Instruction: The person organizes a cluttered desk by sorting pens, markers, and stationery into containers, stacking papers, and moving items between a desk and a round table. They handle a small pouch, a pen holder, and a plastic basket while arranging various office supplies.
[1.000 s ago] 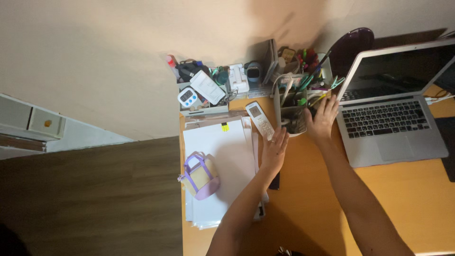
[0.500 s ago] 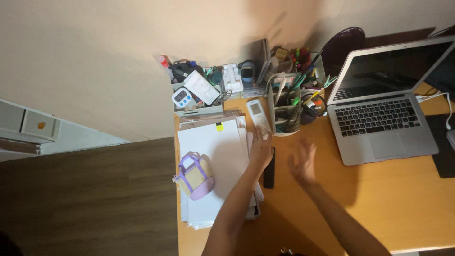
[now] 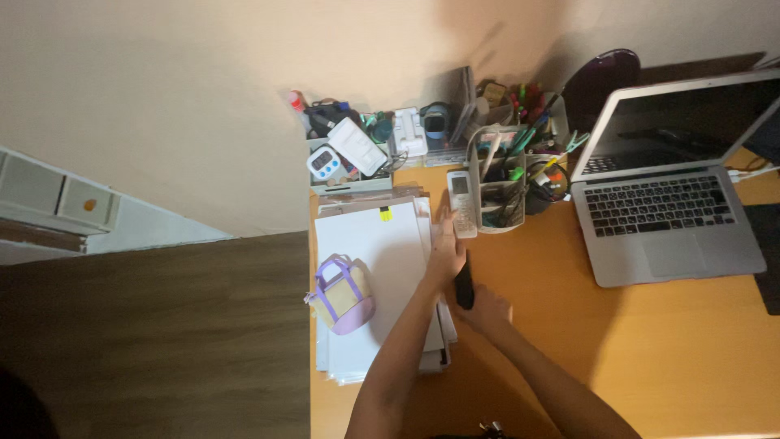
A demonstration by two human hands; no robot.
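My left hand (image 3: 445,248) lies flat on the right edge of a stack of white papers (image 3: 370,276), fingers apart, holding nothing. My right hand (image 3: 486,310) is closed around the lower end of a slim black object (image 3: 464,280) lying on the wooden desk (image 3: 650,349) just right of the stack. A white remote control (image 3: 461,203) rests just above my left fingertips. A small purple and cream bag (image 3: 341,294) sits on the papers to the left.
An open silver laptop (image 3: 670,211) stands at the right. A desk organiser with pens (image 3: 508,183) and a tray with a small timer (image 3: 322,162) line the wall. The desk's left edge drops to a dark wooden floor (image 3: 154,341).
My right hand has come back from the pen organiser, down and left, and closed on the black object beside the papers. My left hand has stayed on the paper stack.
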